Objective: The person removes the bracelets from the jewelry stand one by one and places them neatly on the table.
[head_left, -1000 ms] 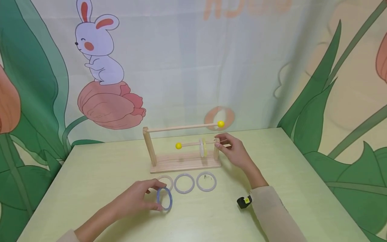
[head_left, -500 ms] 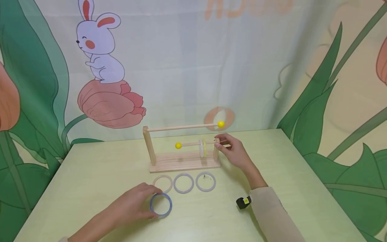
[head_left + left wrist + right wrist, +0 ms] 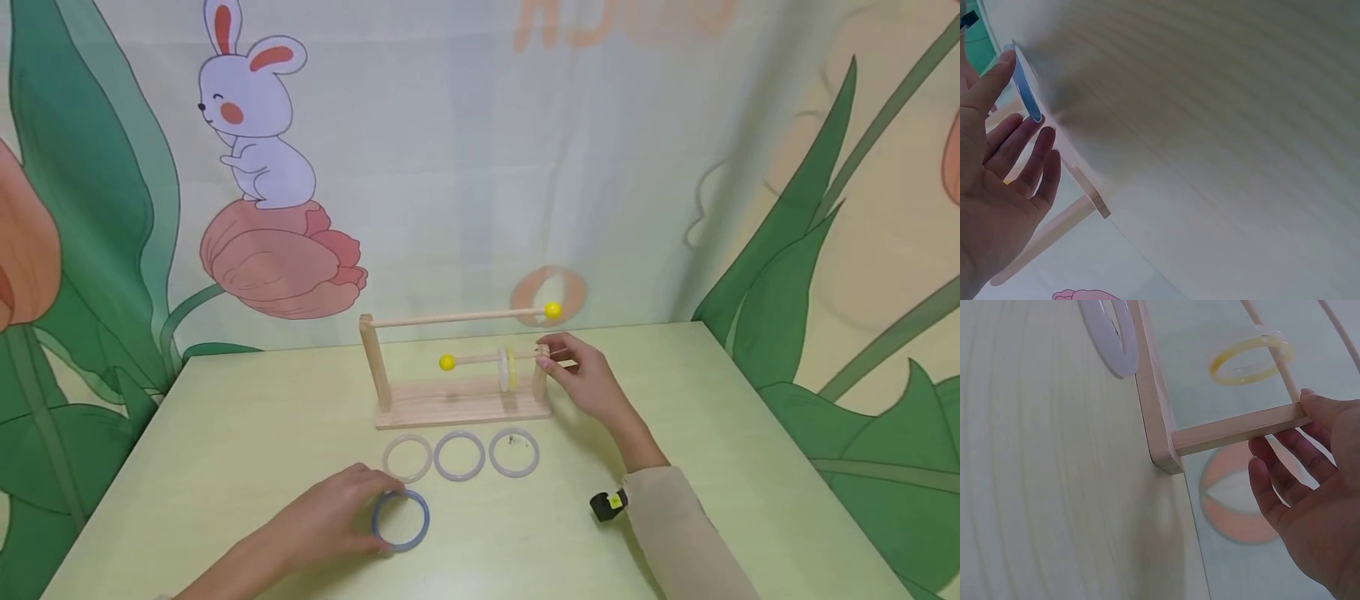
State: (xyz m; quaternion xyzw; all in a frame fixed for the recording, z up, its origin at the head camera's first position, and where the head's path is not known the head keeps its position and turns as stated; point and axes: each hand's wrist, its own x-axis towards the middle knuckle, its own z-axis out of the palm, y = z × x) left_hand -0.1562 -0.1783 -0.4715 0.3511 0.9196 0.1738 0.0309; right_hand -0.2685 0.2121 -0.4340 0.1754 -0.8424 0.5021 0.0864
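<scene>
My left hand (image 3: pixel 330 521) holds a blue ring (image 3: pixel 427 523) by its edges, thumb on one side and a finger opposite, low over the table. In the left wrist view the same ring (image 3: pixel 1025 87) shows edge-on between thumb and fingertip. A wooden rack (image 3: pixel 442 410) with two horizontal rods stands at the back. My right hand (image 3: pixel 588 379) grips the top of its short post (image 3: pixel 1235 428) with thumb and fingers. A white ring (image 3: pixel 503 369) and a yellow ring (image 3: pixel 513 371) hang together on the lower rod, near that post.
A row of three pale rings lies before the rack: a pinkish ring (image 3: pixel 385 457), a lilac ring (image 3: pixel 460 478) and another pale ring (image 3: pixel 514 475). Yellow balls cap the upper rod (image 3: pixel 552 310) and lower rod (image 3: pixel 447 362). A small black object (image 3: pixel 606 505) sits by the right sleeve.
The left hand has drawn the blue ring down and nearer to me, turning it from a steep tilt to nearly flat. The pinkish ring is now fully uncovered. The right hand stays on the post.
</scene>
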